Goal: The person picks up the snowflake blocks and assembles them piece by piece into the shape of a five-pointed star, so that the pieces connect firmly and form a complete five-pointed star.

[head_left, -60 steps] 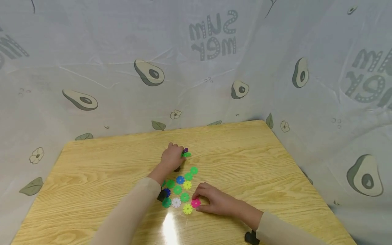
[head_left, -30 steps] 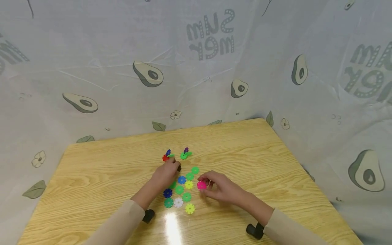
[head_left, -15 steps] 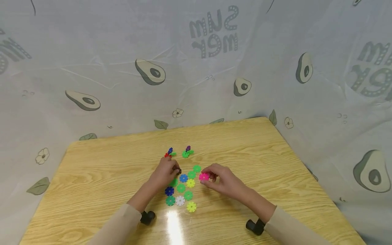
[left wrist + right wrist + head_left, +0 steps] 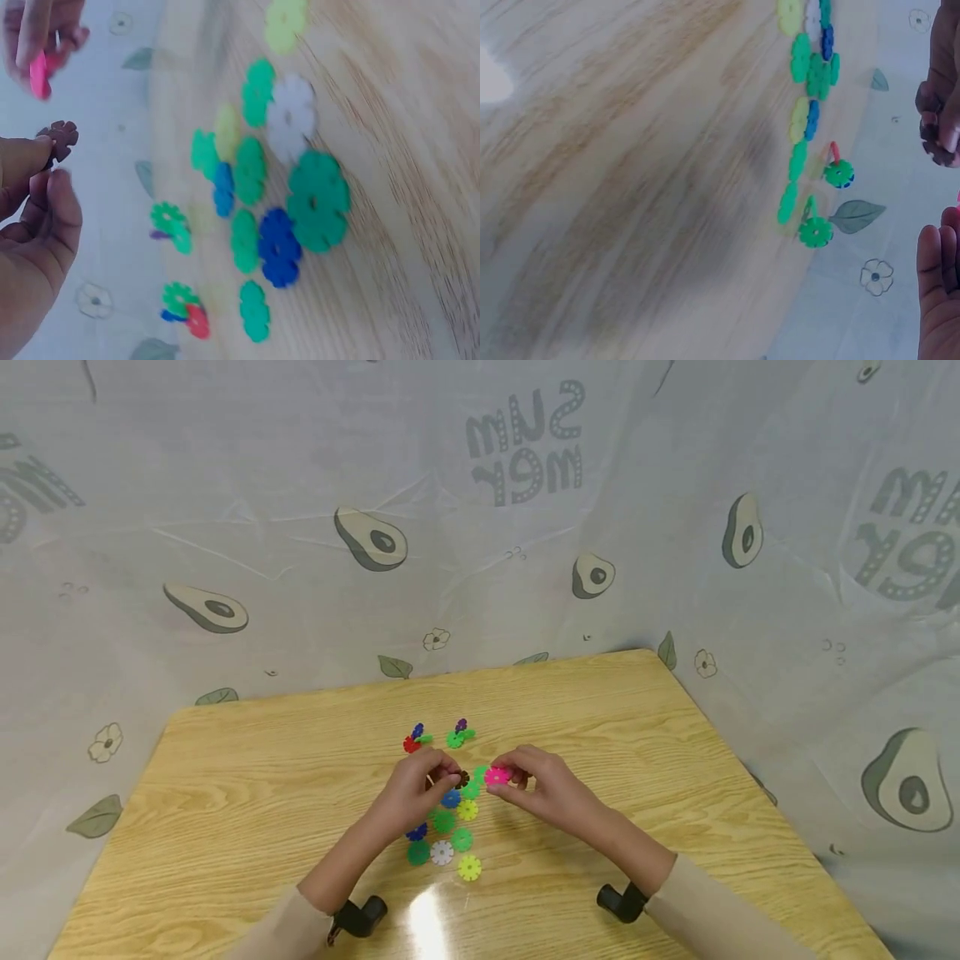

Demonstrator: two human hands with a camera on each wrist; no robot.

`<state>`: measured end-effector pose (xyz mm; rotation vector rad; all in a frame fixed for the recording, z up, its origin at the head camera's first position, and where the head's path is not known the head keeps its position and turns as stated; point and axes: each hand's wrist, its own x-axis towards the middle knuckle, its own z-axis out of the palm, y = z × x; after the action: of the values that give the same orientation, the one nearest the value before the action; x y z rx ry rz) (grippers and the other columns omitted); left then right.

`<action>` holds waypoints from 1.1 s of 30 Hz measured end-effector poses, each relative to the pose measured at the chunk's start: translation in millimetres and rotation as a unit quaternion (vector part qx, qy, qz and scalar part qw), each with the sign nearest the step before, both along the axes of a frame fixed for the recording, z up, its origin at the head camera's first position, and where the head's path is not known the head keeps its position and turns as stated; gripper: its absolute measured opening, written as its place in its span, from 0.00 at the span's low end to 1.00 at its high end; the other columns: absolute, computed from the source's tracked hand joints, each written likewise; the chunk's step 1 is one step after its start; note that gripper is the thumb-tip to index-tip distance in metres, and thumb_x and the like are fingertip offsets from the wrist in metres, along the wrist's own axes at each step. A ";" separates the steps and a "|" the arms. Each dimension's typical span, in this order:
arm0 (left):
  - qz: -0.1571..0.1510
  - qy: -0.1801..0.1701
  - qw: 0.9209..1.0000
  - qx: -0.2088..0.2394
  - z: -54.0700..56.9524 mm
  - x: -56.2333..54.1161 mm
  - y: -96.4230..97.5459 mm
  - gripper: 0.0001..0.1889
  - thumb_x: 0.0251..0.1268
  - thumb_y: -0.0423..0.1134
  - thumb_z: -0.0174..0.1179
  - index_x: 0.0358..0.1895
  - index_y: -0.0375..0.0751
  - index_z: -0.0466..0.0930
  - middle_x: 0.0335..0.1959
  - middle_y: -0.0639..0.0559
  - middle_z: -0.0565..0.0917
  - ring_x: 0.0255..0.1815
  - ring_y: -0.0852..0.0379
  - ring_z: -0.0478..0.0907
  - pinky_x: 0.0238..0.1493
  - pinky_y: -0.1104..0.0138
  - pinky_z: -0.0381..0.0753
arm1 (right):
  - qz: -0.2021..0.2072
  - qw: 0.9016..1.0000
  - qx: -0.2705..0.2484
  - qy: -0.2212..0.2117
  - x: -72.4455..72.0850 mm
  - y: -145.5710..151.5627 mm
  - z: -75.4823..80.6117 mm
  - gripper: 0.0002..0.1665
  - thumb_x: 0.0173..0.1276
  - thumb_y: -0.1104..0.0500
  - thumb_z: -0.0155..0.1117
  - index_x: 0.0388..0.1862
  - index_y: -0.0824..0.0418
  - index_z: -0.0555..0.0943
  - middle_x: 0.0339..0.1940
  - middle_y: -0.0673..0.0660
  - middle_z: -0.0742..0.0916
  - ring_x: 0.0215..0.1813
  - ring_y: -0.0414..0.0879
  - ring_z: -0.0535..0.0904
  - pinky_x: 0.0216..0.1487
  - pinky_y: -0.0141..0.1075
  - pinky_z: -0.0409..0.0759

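My left hand (image 4: pixel 414 787) pinches a dark brown notched snowflake disc (image 4: pixel 464 778) between thumb and fingers, above the loose discs. The left wrist view shows this brown disc (image 4: pixel 66 137) at the fingertips; whether a second brown one is behind it, I cannot tell. Facing it, my right hand (image 4: pixel 546 783) pinches a pink snowflake disc (image 4: pixel 496 777) by its edge. A small gap separates the two discs. In the right wrist view the right hand (image 4: pixel 939 300) is mostly cut off, and only a sliver of pink shows.
Several flat discs lie on the wooden table (image 4: pixel 600 727) below my hands, among them a white disc (image 4: pixel 442 852), a yellow disc (image 4: pixel 469 867) and a blue disc (image 4: pixel 451 798). Behind them stand two joined clusters, one with a red disc (image 4: pixel 412 744), one with a purple disc (image 4: pixel 461 725).
My left hand came back from the far clusters, took hold of the brown disc and moved right with it. My right hand lifted the pink disc from the table and carried it farther away.
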<state>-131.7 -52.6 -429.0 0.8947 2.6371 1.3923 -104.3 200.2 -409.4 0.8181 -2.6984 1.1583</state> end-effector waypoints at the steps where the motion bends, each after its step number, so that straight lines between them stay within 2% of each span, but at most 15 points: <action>1: -0.003 0.000 1.000 0.006 2.8 2.8 1.1 0.02 0.75 0.32 0.63 0.43 0.38 0.84 0.37 0.49 0.82 0.37 0.62 0.76 0.36 0.73 0.81 | 0.003 1.000 0.000 0.000 -0.1 -1.1 1.5 0.13 0.71 0.55 0.73 0.51 0.58 0.87 0.37 0.46 0.86 0.37 0.34 0.76 0.40 0.35 0.85; 7: -0.027 -0.005 0.999 0.031 11.6 12.3 5.7 0.02 0.75 0.31 0.63 0.43 0.36 0.84 0.38 0.47 0.80 0.34 0.59 0.80 0.35 0.74 0.85 | 0.018 1.000 0.002 -0.004 0.3 -5.3 6.5 0.14 0.71 0.54 0.73 0.51 0.57 0.88 0.36 0.46 0.86 0.37 0.39 0.77 0.39 0.28 0.80; 12: -0.043 -0.016 0.998 0.036 14.2 15.6 4.4 0.02 0.75 0.31 0.62 0.43 0.36 0.83 0.38 0.47 0.79 0.33 0.65 0.79 0.36 0.74 0.87 | 0.034 0.999 0.006 -0.010 0.4 -6.3 6.4 0.13 0.72 0.53 0.73 0.51 0.57 0.88 0.37 0.47 0.86 0.37 0.37 0.76 0.39 0.30 0.81; 16: -0.048 0.002 0.998 0.030 16.1 17.2 2.3 0.02 0.74 0.31 0.63 0.43 0.36 0.84 0.37 0.48 0.80 0.33 0.67 0.77 0.37 0.74 0.87 | 0.056 0.998 0.005 -0.021 0.6 -6.3 6.5 0.13 0.72 0.54 0.72 0.52 0.58 0.88 0.39 0.49 0.87 0.39 0.34 0.77 0.39 0.33 0.83; 19: -0.053 0.018 0.998 0.023 18.0 17.8 1.3 0.02 0.74 0.31 0.64 0.43 0.37 0.84 0.36 0.48 0.81 0.34 0.67 0.77 0.38 0.74 0.86 | 0.073 0.997 0.009 -0.024 0.8 -6.2 7.3 0.14 0.73 0.54 0.71 0.53 0.58 0.87 0.41 0.49 0.87 0.40 0.33 0.78 0.39 0.31 0.83; 26: -0.073 0.053 0.996 -0.004 22.8 17.8 -0.2 0.03 0.76 0.33 0.63 0.42 0.39 0.84 0.37 0.51 0.83 0.34 0.68 0.75 0.37 0.74 0.82 | 0.100 0.995 0.012 -0.009 1.1 -6.6 8.7 0.14 0.73 0.56 0.71 0.54 0.58 0.87 0.41 0.49 0.87 0.41 0.33 0.78 0.39 0.32 0.83; 30: -0.085 0.057 0.995 -0.005 23.3 17.6 -1.8 0.02 0.75 0.33 0.64 0.42 0.38 0.85 0.36 0.51 0.84 0.34 0.68 0.75 0.37 0.74 0.82 | 0.115 0.993 0.003 -0.004 1.6 -8.7 7.7 0.13 0.73 0.57 0.71 0.53 0.59 0.87 0.41 0.49 0.87 0.41 0.33 0.76 0.39 0.31 0.83; 33: -0.080 0.058 0.995 0.005 22.8 17.2 -2.1 0.02 0.74 0.33 0.64 0.42 0.39 0.86 0.36 0.51 0.84 0.34 0.67 0.77 0.38 0.73 0.83 | 0.112 0.994 -0.006 -0.002 1.1 -10.7 6.8 0.12 0.73 0.58 0.71 0.53 0.58 0.87 0.41 0.49 0.88 0.41 0.33 0.77 0.40 0.31 0.83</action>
<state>-114.5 -54.7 -406.2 1.1939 2.5716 1.3571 -103.2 189.4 -402.6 1.1406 -2.6537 1.2178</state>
